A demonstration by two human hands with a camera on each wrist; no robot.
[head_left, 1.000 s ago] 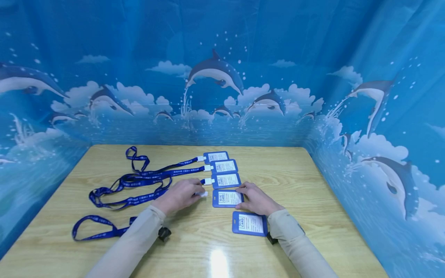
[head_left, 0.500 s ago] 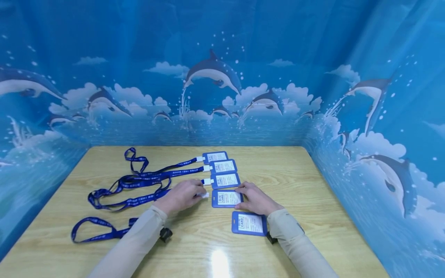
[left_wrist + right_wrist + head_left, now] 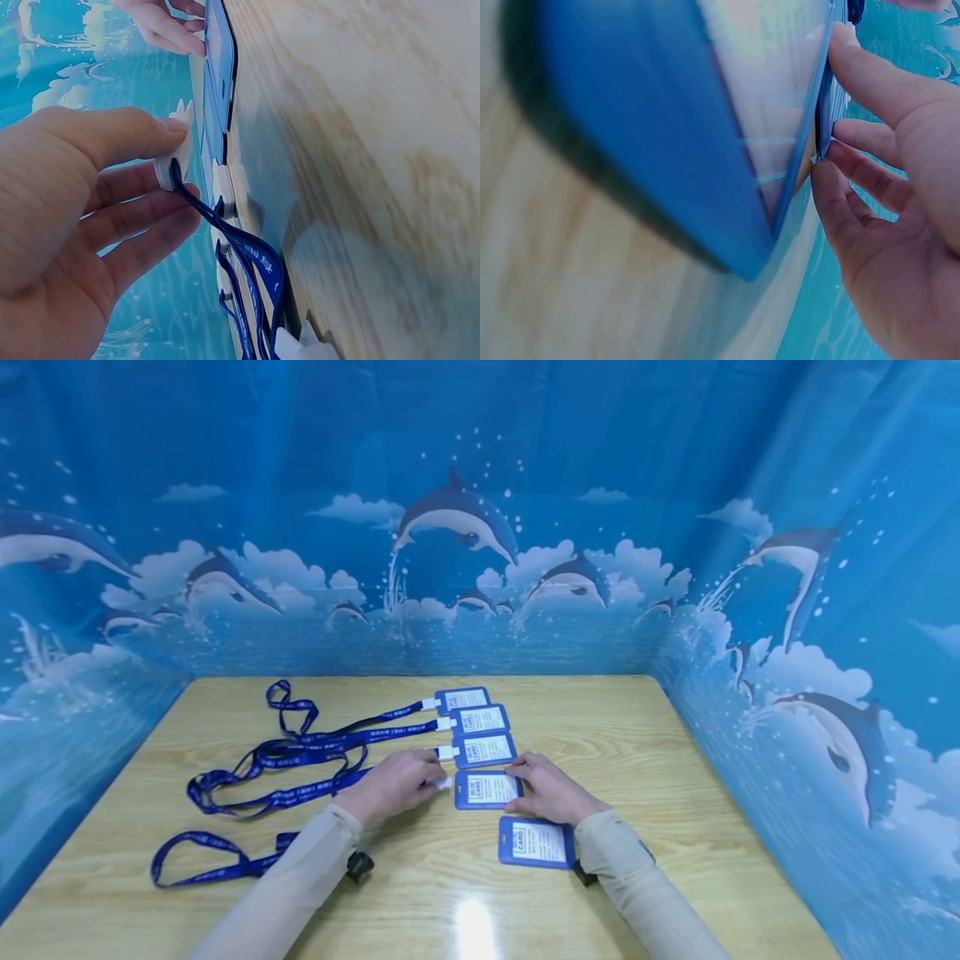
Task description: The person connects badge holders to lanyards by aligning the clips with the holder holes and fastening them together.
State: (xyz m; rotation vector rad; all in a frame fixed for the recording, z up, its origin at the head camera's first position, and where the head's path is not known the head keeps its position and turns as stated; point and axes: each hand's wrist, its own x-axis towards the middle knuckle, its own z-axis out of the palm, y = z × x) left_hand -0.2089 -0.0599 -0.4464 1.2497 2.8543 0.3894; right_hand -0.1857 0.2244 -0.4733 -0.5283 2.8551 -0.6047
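My left hand (image 3: pixel 393 783) pinches the white plastic clip (image 3: pixel 180 142) of a blue lanyard (image 3: pixel 199 206) between thumb and fingers, slightly above the table. Its tip sits just left of the slotted end of a blue ID badge holder (image 3: pixel 487 789). My right hand (image 3: pixel 553 789) holds that holder at its right end, thumb on the near side and fingers on the far side. Nearer me lies a second loose badge holder (image 3: pixel 536 842), its corner large and blurred in the right wrist view. Whether the clip touches the slot is too small to tell.
Beyond the hands, three badge holders (image 3: pixel 483 750) lie in a column, each with a white clip (image 3: pixel 447 752) at its left end. Their blue lanyards (image 3: pixel 277 760) spread leftward in loops. Another lanyard (image 3: pixel 202 860) lies front left, partly under my left forearm. A dolphin-print curtain (image 3: pixel 465 635) surrounds the table.
The white clip in my left hand has moved slightly right, closer to the badge holder's slotted end. My right hand stays on the holder. The head view has shifted slightly.
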